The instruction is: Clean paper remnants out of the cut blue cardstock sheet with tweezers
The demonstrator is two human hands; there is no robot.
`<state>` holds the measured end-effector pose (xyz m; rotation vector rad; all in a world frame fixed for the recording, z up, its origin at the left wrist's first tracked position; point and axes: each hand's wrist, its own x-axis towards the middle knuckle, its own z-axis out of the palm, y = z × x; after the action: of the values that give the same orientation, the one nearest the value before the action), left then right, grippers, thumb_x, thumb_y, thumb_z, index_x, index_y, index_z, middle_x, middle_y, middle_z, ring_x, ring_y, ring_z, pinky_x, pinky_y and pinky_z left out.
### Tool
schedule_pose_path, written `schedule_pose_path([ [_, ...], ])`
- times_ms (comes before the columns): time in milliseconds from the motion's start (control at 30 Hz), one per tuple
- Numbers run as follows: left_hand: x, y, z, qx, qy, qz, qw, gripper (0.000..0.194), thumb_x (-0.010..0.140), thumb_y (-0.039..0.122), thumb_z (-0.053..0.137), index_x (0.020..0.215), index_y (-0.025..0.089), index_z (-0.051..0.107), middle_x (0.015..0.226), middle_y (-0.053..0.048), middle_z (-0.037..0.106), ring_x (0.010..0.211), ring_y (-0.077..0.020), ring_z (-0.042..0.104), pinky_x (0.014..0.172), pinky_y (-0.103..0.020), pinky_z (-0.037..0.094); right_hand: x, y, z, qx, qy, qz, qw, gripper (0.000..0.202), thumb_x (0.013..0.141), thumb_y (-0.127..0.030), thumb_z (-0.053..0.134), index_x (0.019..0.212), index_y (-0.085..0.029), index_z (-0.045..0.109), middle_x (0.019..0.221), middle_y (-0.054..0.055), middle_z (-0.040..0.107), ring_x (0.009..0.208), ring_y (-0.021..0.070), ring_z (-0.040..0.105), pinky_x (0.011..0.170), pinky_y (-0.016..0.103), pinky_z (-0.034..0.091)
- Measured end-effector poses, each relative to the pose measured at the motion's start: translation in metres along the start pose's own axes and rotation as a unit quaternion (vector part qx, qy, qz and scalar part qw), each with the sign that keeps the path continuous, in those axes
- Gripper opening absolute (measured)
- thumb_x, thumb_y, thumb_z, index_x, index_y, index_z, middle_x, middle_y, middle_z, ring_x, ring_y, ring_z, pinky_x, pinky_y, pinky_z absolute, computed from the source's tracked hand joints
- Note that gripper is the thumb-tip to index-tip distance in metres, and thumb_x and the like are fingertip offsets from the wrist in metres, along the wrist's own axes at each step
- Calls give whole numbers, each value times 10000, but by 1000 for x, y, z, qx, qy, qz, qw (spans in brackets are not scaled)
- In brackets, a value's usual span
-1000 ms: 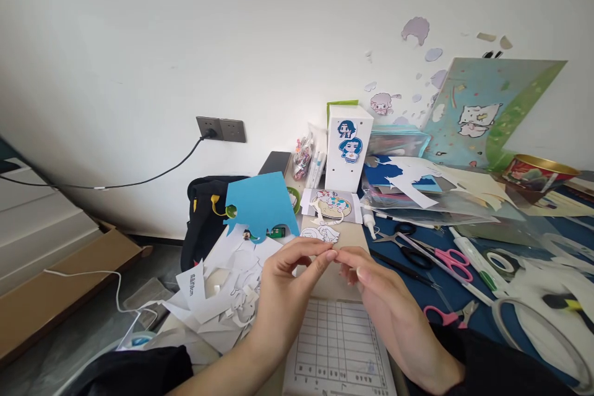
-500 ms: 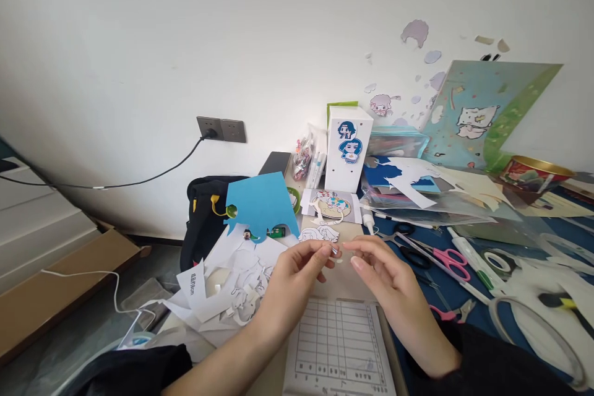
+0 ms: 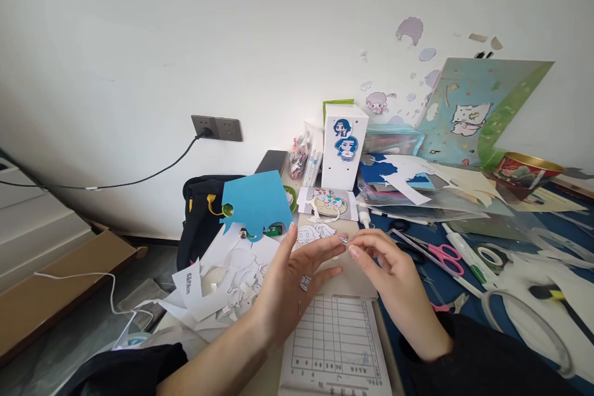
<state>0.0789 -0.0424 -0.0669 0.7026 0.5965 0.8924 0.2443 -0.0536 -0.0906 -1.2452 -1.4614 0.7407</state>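
Note:
My left hand (image 3: pixel 288 278) is open, palm turned toward the right, thumb up and fingers stretched out. On its palm lies a small paper cutout (image 3: pixel 305 283) with dark outlines, and a thin sliver sits below it. At the left fingertips is a tiny paper piece (image 3: pixel 343 239). My right hand (image 3: pixel 383 266) pinches at that piece's edge with thumb and index finger. Below both hands a printed form with a table grid (image 3: pixel 331 340) lies on the board. Just beyond them are line-drawn paper figures (image 3: pixel 315 234).
Paper scraps (image 3: pixel 236 278) and a blue cut sheet (image 3: pixel 257 201) lie on the left, by a black bag (image 3: pixel 192 216). Pink scissors (image 3: pixel 445 257), a tape roll (image 3: pixel 492 255) and a glue tube (image 3: pixel 464 253) are at right. A white box (image 3: pixel 343 161) stands behind.
My left hand has gone from a pinch to outstretched fingers, showing the cutout on its palm. My right fingertips have closed and moved onto the tiny piece. The view has shifted slightly.

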Motion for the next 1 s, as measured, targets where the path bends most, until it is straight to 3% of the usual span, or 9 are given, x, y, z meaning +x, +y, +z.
schedule_pose_path([
  [167, 0, -3, 0, 62, -29, 22, 997, 613, 913, 572, 239, 1028, 190, 705, 1276, -64, 585, 1295, -264, 380, 1062, -436, 297, 1, -1, -1, 51, -3, 52, 997, 202, 820, -389, 596, 779, -198, 646, 989, 60, 567, 946, 225, 535, 780, 339, 428],
  [333, -4, -3, 2, 192, -51, 70, 977, 583, 949, 495, 148, 1159, 258, 638, 1359, -8, 511, 1332, -241, 326, 1063, -437, 294, 1, 0, 0, 117, -8, 90, 989, 227, 792, -407, 629, 778, -182, 654, 956, 56, 605, 945, 222, 555, 813, 331, 423],
  [500, -9, -3, 3, 310, -34, 85, 946, 518, 944, 501, 203, 1278, 286, 535, 1430, 7, 422, 1362, -242, 268, 1111, -436, 204, 0, -1, -2, 121, -1, 69, 990, 206, 799, -373, 625, 706, -193, 593, 909, 37, 573, 907, 209, 542, 759, 314, 416],
  [600, -6, -3, 1, 240, -21, 74, 968, 582, 902, 596, 234, 1332, 284, 470, 1432, -12, 420, 1368, -249, 261, 1127, -432, 148, -4, -7, -3, 76, -1, -4, 997, 158, 831, -323, 592, 717, -214, 581, 898, 28, 529, 901, 196, 520, 758, 309, 408],
  [700, -2, 0, 1, 63, -38, 4, 997, 709, 858, 680, 156, 1361, 260, 428, 1436, -31, 414, 1383, -242, 230, 1126, -423, 156, -11, -18, 0, 13, -74, -95, 993, 94, 846, -237, 570, 756, -225, 595, 908, 23, 493, 910, 182, 502, 824, 325, 394],
  [800, -1, 1, 1, -52, -60, -50, 996, 781, 823, 726, 162, 1360, 226, 429, 1463, -46, 369, 1381, -269, 228, 1123, -427, 167, -19, -26, 7, -58, -160, -158, 973, 88, 838, -161, 555, 780, -215, 594, 904, 18, 472, 898, 171, 479, 842, 338, 379],
  [1000, -4, -4, 4, -128, -73, -70, 987, 769, 826, 711, 265, 1353, 175, 430, 1450, -65, 388, 1359, -286, 273, 1103, -401, 229, -25, -29, 16, -145, -178, -214, 949, 96, 840, -113, 476, 796, -181, 528, 938, 29, 471, 873, 176, 442, 815, 379, 334],
])
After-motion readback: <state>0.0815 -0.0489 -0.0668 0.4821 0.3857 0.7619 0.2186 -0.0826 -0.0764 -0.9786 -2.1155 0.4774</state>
